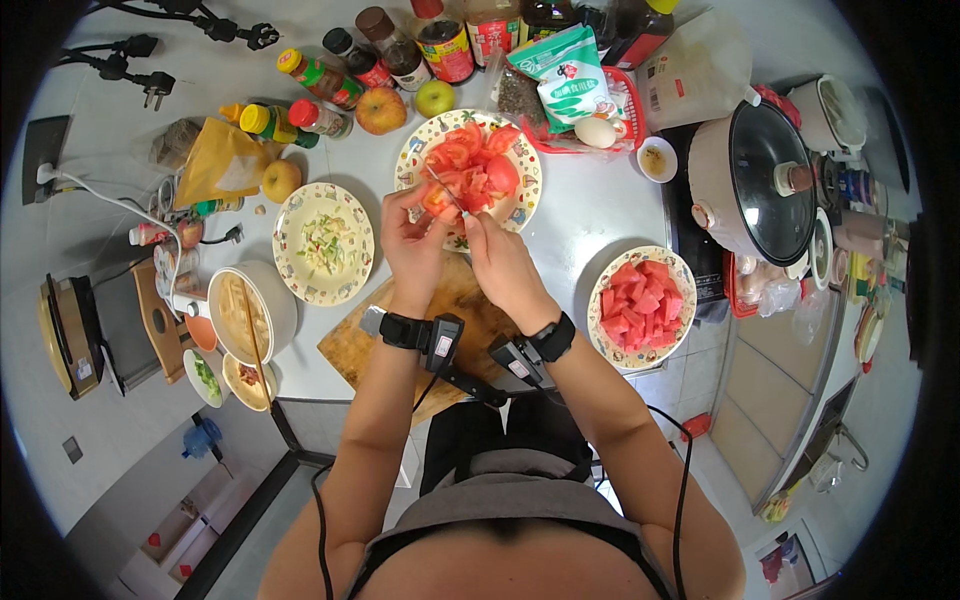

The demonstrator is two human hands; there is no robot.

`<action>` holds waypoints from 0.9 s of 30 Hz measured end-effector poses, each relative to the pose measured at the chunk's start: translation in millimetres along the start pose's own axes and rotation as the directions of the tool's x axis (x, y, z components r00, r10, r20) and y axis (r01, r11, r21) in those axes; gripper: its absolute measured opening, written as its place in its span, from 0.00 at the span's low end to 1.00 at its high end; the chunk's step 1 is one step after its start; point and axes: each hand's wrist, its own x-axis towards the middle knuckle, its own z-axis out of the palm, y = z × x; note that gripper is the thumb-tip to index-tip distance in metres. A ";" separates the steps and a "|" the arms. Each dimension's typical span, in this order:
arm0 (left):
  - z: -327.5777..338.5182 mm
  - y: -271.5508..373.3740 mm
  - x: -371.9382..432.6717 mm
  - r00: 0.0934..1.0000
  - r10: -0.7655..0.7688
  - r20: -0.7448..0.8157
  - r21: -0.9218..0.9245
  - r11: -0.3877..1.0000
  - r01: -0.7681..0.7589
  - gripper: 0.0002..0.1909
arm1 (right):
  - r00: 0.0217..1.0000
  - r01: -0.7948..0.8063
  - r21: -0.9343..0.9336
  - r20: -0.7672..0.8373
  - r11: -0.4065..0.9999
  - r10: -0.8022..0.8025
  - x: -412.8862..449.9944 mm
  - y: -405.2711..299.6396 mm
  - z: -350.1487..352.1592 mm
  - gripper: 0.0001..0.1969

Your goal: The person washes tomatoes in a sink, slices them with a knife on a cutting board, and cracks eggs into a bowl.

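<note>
Cut tomato pieces [501,174] lie on a patterned plate [530,176] before me. Over its near edge, my right hand [499,255] grips a small knife [448,191] by its light handle, the thin blade pointing up and left across the tomato. My left hand [414,240] pinches at a tomato piece [437,201] beside the blade; its fingertips partly hide what they hold. Below both hands is a wooden cutting board [465,315], with a cleaver [472,386] partly hidden under my left wrist. Both wrists wear black straps with small devices.
A plate of chopped scallion and garlic [324,244] and a white pot [281,315] with chopsticks stand left. Right are a plate of watermelon chunks [641,306], a small bowl [657,159] and a lidded cooker [720,187]. Apples [381,111], bottles and a red basket [637,112] line the back.
</note>
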 end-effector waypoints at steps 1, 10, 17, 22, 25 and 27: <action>0.5 -1.3 2.2 0.998 0.043 -0.043 -0.015 0.999 -0.044 0.19 | 1.000 0.010 0.013 -0.015 1.000 -0.010 -5.1 2.9 0.1 0.19; -1.3 -12.4 1.1 0.995 0.065 0.079 0.030 0.997 -0.067 0.18 | 0.998 -0.037 0.150 0.054 0.988 0.029 8.0 8.5 -2.8 0.19; -0.7 -12.6 4.1 0.964 -0.266 -0.022 -0.285 0.926 0.249 0.17 | 0.998 -0.058 -0.031 -0.004 0.998 0.058 13.3 4.4 -3.0 0.19; -18.2 -16.5 14.9 0.815 -0.574 0.084 -0.653 0.585 0.480 0.13 | 0.997 0.014 -0.249 -0.070 0.968 -0.032 -2.0 4.0 -1.4 0.18; -21.4 -15.2 14.6 0.752 -0.637 0.170 -0.674 0.482 0.560 0.13 | 0.995 0.017 -0.311 -0.092 0.950 -0.048 -2.4 5.5 -0.7 0.18; -17.7 -12.4 13.4 0.706 -0.664 0.245 -0.682 0.399 0.612 0.13 | 0.991 0.051 -0.314 -0.102 0.948 -0.087 10.8 5.5 -6.0 0.18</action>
